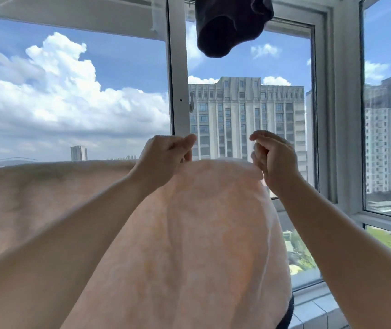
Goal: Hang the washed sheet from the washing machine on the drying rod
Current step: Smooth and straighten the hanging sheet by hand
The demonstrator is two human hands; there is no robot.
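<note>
Both hands were up at the middle of the frame, and the pale peach sheet point(189, 233) was draped from the left edge across to just right of centre, its top fold running along what was presumably the drying rod, hidden under the cloth. The left hand point(166, 153) had its fingers curled, pinching the top edge; the right hand point(272, 160) was curled too, pinching the sheet's right corner from the side. The danger lay right there, I'd say: the bulk hung heavy down the near side, billowing toward the camera, and how much lay over the far side could not be seen. If the hands let go with the weight uneven, the damp cloth could slide off toward the person and drop to the floor. The right end also looked bunched rather than spread, so it might dry creased. A dark garment point(232, 22) dangled at the upper middle, well above the sheet, with the window frame point(177, 79) behind.
</note>
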